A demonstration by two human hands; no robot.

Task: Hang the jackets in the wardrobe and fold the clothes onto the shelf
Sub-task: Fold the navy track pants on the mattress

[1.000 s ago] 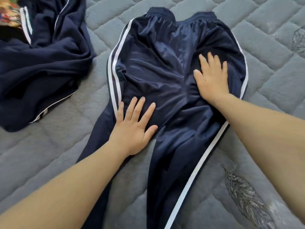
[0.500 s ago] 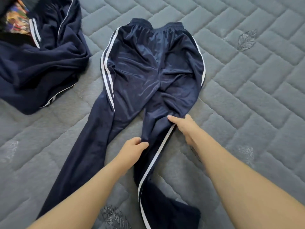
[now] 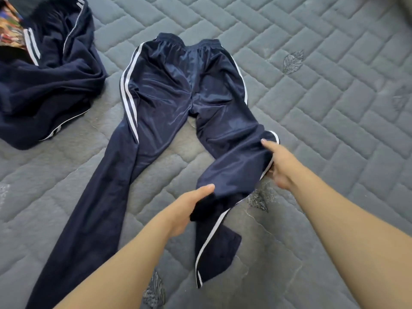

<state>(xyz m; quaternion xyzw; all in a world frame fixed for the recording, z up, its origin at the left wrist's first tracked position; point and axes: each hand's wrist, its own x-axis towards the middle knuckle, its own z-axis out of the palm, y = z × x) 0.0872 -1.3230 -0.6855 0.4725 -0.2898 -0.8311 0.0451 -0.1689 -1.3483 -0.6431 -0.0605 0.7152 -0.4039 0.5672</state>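
Note:
Navy track pants [image 3: 169, 92] with white side stripes lie spread on a grey quilted mattress [image 3: 323, 85], waistband at the far end. The left leg runs straight toward the lower left. The right leg is bunched and lifted at the knee. My left hand [image 3: 187, 208] grips the inner edge of that right leg, thumb on top. My right hand [image 3: 278, 163] pinches the outer striped edge of the same leg. The leg's cuff end lies folded below my hands.
A crumpled navy jacket [image 3: 51, 85] with white stripes lies at the upper left of the mattress. A colourful patterned cloth [image 3: 10, 30] shows at the top left corner beside it.
Both hands left the seat of the pants, took hold of the right leg at the knee, and have pulled it outward to the right and lifted it.

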